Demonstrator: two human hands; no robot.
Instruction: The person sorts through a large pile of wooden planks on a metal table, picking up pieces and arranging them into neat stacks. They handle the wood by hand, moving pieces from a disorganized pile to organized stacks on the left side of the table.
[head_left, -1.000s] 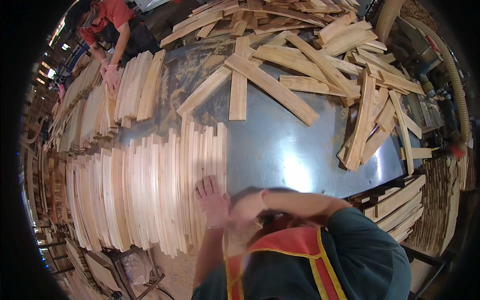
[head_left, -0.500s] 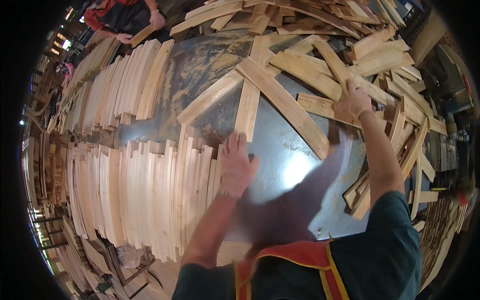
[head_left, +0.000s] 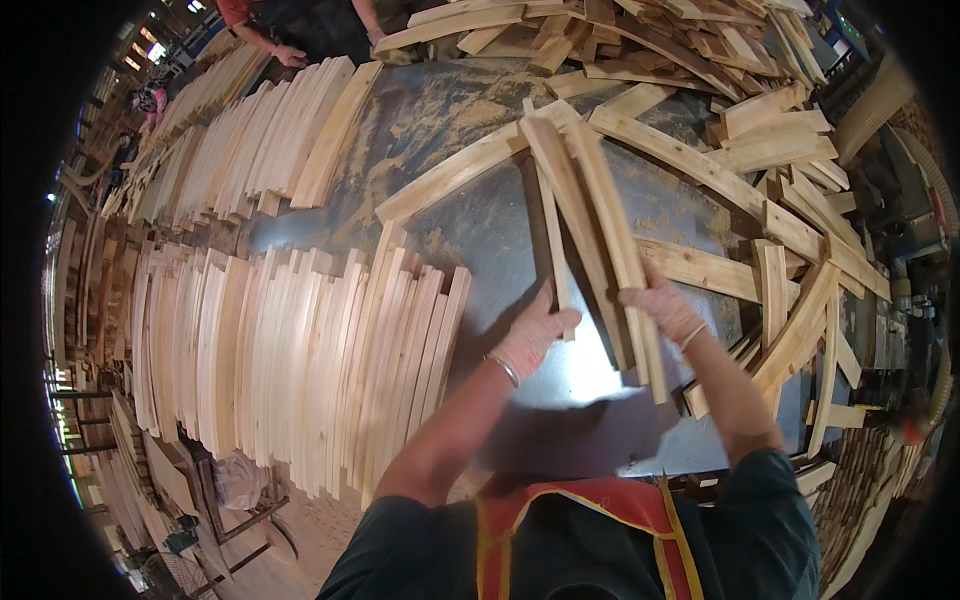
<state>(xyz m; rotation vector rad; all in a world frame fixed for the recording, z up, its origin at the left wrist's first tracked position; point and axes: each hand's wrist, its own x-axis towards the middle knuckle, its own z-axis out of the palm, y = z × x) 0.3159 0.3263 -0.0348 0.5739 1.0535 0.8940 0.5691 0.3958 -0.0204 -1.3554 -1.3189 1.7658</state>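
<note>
My left hand (head_left: 537, 328) is closed around the near end of a narrow wooden slat (head_left: 551, 240), which stands on its edge over the metal tabletop. Just to its right, my right hand (head_left: 664, 303) grips wooden boards (head_left: 612, 215) from their right side; they lean side by side, tilted, with their far ends close together. How many boards are in that grip is hard to tell, since motion smears them. A long row of upright boards (head_left: 310, 370) stands to the left of my left hand. Beyond my hands, a loose board (head_left: 455, 175) lies slantwise on the table.
A second row of boards (head_left: 270, 140) stands farther left. Loose boards (head_left: 790, 215) lie crossed at the right, and a heap of offcuts (head_left: 640, 45) fills the far side. Sawdust covers part of the metal tabletop (head_left: 430, 110). Another person's hand (head_left: 290, 56) is at the far left.
Both hands have closed on boards, which now stand tilted together in the middle. My right hand has come left and nearer; my left hand has moved right. The other person's hands have shifted.
</note>
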